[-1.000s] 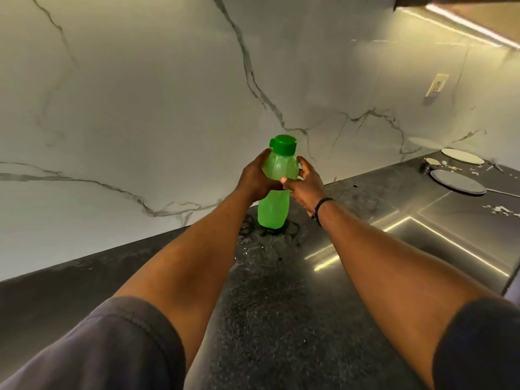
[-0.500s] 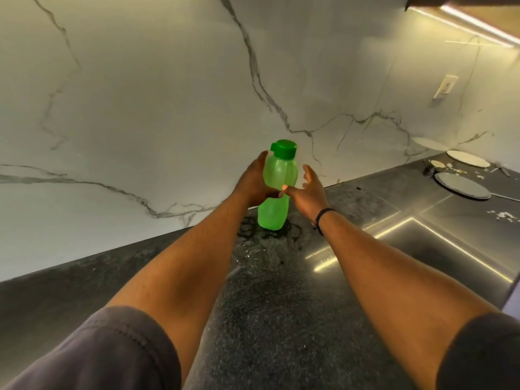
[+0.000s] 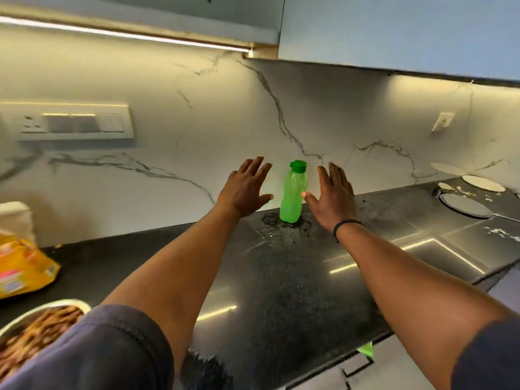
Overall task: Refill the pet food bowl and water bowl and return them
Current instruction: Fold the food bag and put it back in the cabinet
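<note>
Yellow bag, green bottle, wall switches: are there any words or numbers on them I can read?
No text can be read.
yellow bag: printed patches, too blurred to read.
green bottle: no label visible.
switch panel: no markings legible.
wall socket: no markings legible.

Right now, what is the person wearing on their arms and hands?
Both forearms are bare below short dark navy sleeves, the left sleeve with a stitched hem and the right sleeve at the frame's corner. The right hand has a thin black band around its wrist. The left hand shows no gloves, rings or watch.
</note>
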